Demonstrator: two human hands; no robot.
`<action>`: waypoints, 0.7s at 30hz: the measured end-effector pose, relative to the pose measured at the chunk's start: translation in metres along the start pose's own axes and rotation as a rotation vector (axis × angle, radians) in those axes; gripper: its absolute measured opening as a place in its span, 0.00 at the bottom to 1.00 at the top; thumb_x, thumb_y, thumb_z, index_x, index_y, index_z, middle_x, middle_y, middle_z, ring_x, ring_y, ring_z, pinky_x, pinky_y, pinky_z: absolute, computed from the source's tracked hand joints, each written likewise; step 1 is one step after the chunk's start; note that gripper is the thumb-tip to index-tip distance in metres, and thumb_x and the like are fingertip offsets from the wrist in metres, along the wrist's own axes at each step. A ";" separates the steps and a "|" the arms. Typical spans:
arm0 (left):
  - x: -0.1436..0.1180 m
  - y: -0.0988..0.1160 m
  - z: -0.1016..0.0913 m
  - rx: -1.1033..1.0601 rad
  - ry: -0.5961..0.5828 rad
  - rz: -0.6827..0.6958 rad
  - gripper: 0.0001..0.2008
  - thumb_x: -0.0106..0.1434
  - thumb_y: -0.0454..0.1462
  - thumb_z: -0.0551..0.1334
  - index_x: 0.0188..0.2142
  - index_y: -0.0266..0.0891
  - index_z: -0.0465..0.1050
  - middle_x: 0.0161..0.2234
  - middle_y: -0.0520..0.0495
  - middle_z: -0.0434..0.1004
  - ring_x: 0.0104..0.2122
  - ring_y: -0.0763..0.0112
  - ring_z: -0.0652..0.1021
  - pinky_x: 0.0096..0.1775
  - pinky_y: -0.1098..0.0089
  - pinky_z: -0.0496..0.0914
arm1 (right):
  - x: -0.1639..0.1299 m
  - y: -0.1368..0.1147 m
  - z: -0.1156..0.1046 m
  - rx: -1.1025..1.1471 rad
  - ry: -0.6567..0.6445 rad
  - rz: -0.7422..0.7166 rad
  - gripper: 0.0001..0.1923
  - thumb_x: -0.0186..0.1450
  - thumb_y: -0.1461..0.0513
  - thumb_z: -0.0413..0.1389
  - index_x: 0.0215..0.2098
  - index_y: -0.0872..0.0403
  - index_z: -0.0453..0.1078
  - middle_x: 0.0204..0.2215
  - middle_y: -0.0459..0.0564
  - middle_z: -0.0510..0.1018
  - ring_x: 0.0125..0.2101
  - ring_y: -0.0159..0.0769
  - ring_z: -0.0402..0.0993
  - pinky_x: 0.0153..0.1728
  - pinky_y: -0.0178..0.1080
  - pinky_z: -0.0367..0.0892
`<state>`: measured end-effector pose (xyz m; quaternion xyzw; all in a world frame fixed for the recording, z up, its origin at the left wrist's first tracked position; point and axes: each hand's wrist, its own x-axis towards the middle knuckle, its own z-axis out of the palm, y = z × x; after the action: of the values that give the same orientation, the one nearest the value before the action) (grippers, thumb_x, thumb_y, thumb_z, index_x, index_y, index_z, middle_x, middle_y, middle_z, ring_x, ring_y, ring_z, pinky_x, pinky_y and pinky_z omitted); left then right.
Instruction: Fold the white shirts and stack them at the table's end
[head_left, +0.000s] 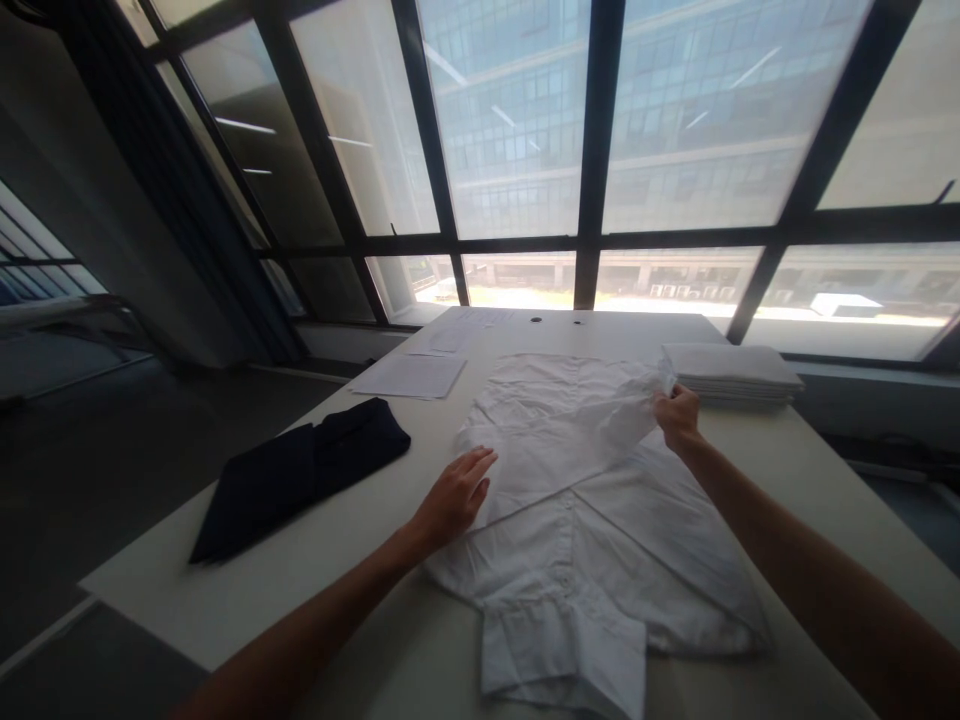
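Nearest the viewer, a cuffed sleeve end [562,655] of stiff white cotton lies folded flat on the pale, matte counter [817,470], its square edge pointing back toward the person. It belongs to a white shirt [600,530], thin woven cloth full of soft creases, spread wide between the two bare forearms and lying on the counter.

The left hand [454,498] rests open, palm down and fingers stretched flat, on the shirt's left edge, pressing the fabric to the surface. Just right of it a diagonal fold line runs across the cloth. The right hand [677,416] is closed in a pinch on a corner of the shirt, and the raised fabric runs from that hand in a taut, rumpled flap back toward the left hand.

Left of the left hand, well apart from the shirt, a dark navy garment [300,475] lies folded into a long, flat, angular shape with a dull, heavier weave. Beyond the left hand are a few thin sheets of paper [409,376], flat and rectangular. Just beyond the right hand sits a neat stack of folded white cloth [731,375], crisp-edged and layered. Farther back, two small dark round holes [535,320] mark the countertop, and past them rise black metal window frames [600,150] around large smooth glass panes.
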<state>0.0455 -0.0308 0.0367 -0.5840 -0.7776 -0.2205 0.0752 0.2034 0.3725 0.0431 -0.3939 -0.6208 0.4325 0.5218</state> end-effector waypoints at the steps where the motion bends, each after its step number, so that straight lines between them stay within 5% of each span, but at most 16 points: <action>1: -0.011 -0.011 0.003 0.044 -0.069 -0.007 0.24 0.73 0.37 0.51 0.67 0.39 0.64 0.67 0.39 0.64 0.67 0.56 0.63 0.65 0.51 0.60 | -0.002 -0.006 0.000 -0.002 -0.014 -0.011 0.13 0.52 0.58 0.57 0.29 0.59 0.76 0.22 0.48 0.75 0.23 0.32 0.65 0.22 0.33 0.61; 5: -0.058 -0.041 0.010 0.112 -0.310 -0.087 0.32 0.75 0.50 0.48 0.73 0.38 0.50 0.72 0.38 0.48 0.71 0.52 0.52 0.68 0.47 0.51 | -0.013 -0.045 0.012 0.049 -0.119 -0.065 0.15 0.53 0.56 0.59 0.33 0.59 0.77 0.22 0.47 0.74 0.23 0.34 0.67 0.22 0.34 0.63; 9: -0.066 -0.058 -0.004 -0.037 -0.298 -0.126 0.33 0.74 0.53 0.48 0.72 0.39 0.53 0.71 0.38 0.53 0.70 0.54 0.57 0.67 0.51 0.54 | -0.024 -0.093 0.031 0.131 -0.220 -0.126 0.16 0.55 0.56 0.59 0.36 0.59 0.77 0.23 0.47 0.76 0.23 0.35 0.69 0.22 0.35 0.64; 14: 0.001 -0.094 -0.027 -0.226 0.007 -0.316 0.25 0.71 0.48 0.51 0.57 0.35 0.74 0.51 0.37 0.79 0.49 0.58 0.79 0.53 0.61 0.72 | -0.028 -0.139 0.046 0.185 -0.235 -0.216 0.13 0.56 0.60 0.59 0.37 0.58 0.78 0.25 0.48 0.77 0.26 0.35 0.72 0.23 0.34 0.67; 21: 0.085 -0.128 -0.016 -0.405 -0.239 -0.221 0.25 0.64 0.51 0.58 0.47 0.32 0.79 0.42 0.40 0.83 0.40 0.61 0.78 0.46 0.66 0.71 | 0.012 -0.148 0.035 0.246 -0.129 -0.209 0.10 0.57 0.62 0.61 0.37 0.58 0.77 0.26 0.48 0.76 0.27 0.34 0.73 0.25 0.35 0.71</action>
<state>-0.1030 0.0090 0.0502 -0.5205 -0.7799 -0.3082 -0.1604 0.1613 0.3325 0.1839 -0.2320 -0.6330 0.4731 0.5672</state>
